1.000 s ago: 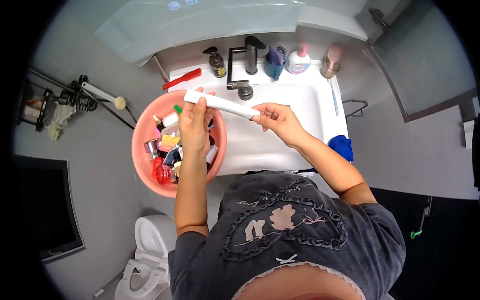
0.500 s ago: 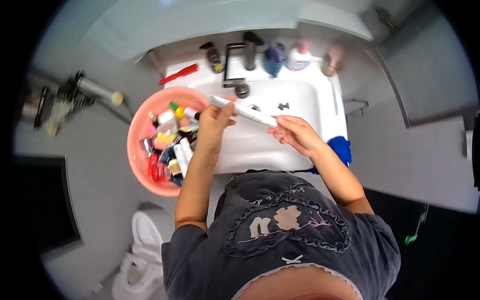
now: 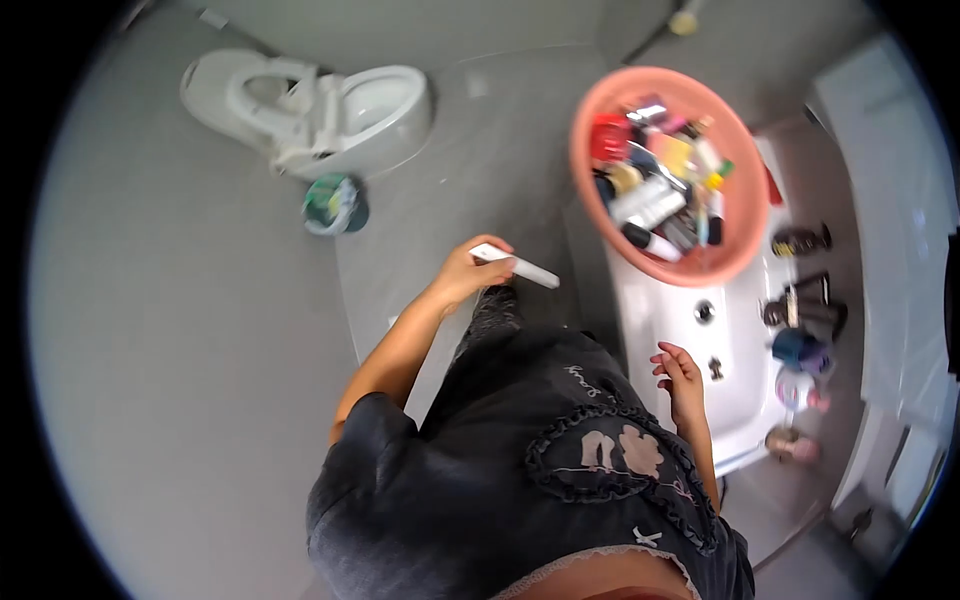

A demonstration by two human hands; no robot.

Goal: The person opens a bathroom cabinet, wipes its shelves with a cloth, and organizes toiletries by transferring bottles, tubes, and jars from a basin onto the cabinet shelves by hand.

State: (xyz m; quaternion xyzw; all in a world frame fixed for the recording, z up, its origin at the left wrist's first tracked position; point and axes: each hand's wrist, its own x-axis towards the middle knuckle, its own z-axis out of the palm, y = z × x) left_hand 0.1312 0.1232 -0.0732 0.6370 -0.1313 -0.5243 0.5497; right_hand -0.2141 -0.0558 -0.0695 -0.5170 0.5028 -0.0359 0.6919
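Grey washroom: toilet (image 3: 402,146) at upper left, sink (image 3: 740,405) at right.
Toilet open, bowl exposed. Drain (image 3: 705,312) uncovered; small dark fitting (image 3: 716,368) lying in the sink near it. Along the sink's far ledge, top to bottom in view: red strip (image 3: 773,187), dark pump bottle (image 3: 797,241), black faucet (image 3: 836,314), blue cup (image 3: 792,347), pink-topped white bottle (image 3: 794,389). Last two close together, blurred.

Around you rise plain grey walls (image 3: 150,350); below you spreads a grey floor (image 3: 480,170); ahead-left stands a white toilet (image 3: 320,130), seat raised; a white sink (image 3: 742,330) sits to your right.
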